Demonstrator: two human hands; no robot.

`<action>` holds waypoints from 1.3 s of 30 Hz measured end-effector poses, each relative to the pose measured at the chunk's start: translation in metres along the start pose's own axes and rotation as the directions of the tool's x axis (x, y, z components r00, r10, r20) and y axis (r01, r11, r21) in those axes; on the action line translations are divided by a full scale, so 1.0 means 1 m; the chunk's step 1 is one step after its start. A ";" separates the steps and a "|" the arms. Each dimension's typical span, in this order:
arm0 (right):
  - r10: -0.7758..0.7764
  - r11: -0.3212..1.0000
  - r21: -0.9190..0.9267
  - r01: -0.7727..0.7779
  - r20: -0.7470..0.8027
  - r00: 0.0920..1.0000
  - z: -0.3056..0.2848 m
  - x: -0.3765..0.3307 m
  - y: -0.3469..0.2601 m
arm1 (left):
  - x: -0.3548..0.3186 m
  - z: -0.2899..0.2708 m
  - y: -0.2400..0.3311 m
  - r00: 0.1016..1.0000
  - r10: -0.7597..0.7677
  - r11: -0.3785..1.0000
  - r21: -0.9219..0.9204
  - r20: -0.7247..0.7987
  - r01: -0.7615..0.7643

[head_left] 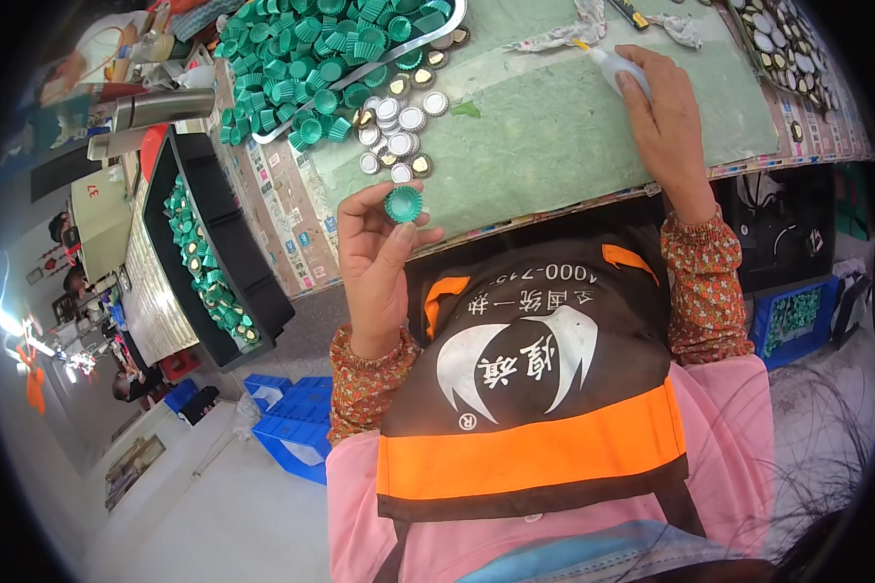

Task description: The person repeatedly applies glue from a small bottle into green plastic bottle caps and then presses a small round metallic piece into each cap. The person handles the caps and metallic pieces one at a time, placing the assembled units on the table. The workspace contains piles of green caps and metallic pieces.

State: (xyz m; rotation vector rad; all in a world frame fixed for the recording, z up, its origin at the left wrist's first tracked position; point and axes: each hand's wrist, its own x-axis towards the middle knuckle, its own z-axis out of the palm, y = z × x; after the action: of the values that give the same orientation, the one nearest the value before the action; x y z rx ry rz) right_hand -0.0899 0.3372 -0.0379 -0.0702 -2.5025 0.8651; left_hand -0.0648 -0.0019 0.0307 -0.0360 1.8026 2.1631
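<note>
My left hand (377, 255) is raised over the table's near edge and pinches a small green ribbed cap (403, 204) between thumb and fingers. My right hand (663, 121) rests on the green work mat (544, 136) and grips a small white squeeze bottle (614, 66), its nozzle pointing up-left. A heap of green caps (311, 53) fills a tray at the top left. Several round silver and gold metal discs (399, 131) lie loose beside the heap, just above my left hand.
A long black tray (248, 282) with more green caps runs down the left. Another tray of round discs (787, 49) sits at the top right. Blue crates (297, 428) stand on the floor. A metal flask (160, 107) lies at the far left. Crumpled cloth (564, 34) lies at the mat's top.
</note>
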 end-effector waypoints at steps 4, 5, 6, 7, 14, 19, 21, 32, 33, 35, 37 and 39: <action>-0.102 0.916 -0.395 0.072 -0.055 0.993 -0.004 0.006 -0.009 | -0.003 -0.007 -0.005 1.000 0.004 1.000 0.002 -0.018 -0.004; -0.156 0.871 -0.484 0.089 -0.101 0.982 -0.005 0.009 -0.016 | -0.003 -0.009 -0.005 1.000 -0.002 1.000 -0.011 -0.024 0.001; -0.165 0.896 -0.432 0.103 -0.109 0.980 -0.004 0.013 -0.022 | -0.004 -0.011 -0.005 1.000 -0.008 1.000 -0.026 -0.027 0.007; -0.174 0.918 -0.379 0.118 -0.116 0.978 -0.002 0.016 -0.029 | -0.003 -0.013 -0.006 0.999 -0.010 0.999 -0.036 -0.034 0.008; -0.306 0.952 0.081 0.295 0.228 0.924 0.056 0.025 -0.091 | -0.001 -0.010 -0.002 0.999 -0.022 0.996 -0.091 -0.035 0.019; -0.306 0.945 -0.025 0.326 0.283 0.909 0.103 0.029 -0.102 | -0.004 -0.014 -0.003 0.998 -0.031 0.997 -0.067 -0.050 0.028; -0.341 0.931 -0.034 0.364 0.276 0.899 0.111 0.031 -0.100 | -0.006 -0.016 -0.004 0.997 -0.041 0.997 -0.060 -0.065 0.037; -0.078 0.923 0.342 -0.174 0.611 0.788 0.032 0.019 -0.084 | -0.013 -0.020 -0.011 0.993 -0.120 0.984 -0.132 -0.004 0.118; -0.083 0.952 0.285 -0.110 0.589 0.804 0.030 0.016 -0.079 | -0.013 -0.018 -0.011 0.991 -0.133 0.981 -0.143 0.005 0.132; -0.102 0.987 0.159 0.016 0.547 0.831 0.028 0.008 -0.071 | -0.012 -0.015 -0.012 0.986 -0.163 0.969 -0.181 0.030 0.166; -0.159 0.983 0.154 0.098 0.454 0.877 0.023 0.005 -0.068 | -0.009 -0.013 -0.011 0.982 -0.183 0.961 -0.202 0.047 0.189; -0.200 0.978 0.139 0.156 0.400 0.894 0.020 0.003 -0.066 | -0.008 -0.011 -0.010 0.978 -0.198 0.955 -0.214 0.059 0.206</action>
State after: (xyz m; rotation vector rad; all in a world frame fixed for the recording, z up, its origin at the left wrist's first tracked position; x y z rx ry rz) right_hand -0.0942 0.2737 -0.0107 0.4150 -2.7848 1.0154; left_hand -0.0565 -0.0123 0.0205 -0.2203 1.4628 2.1870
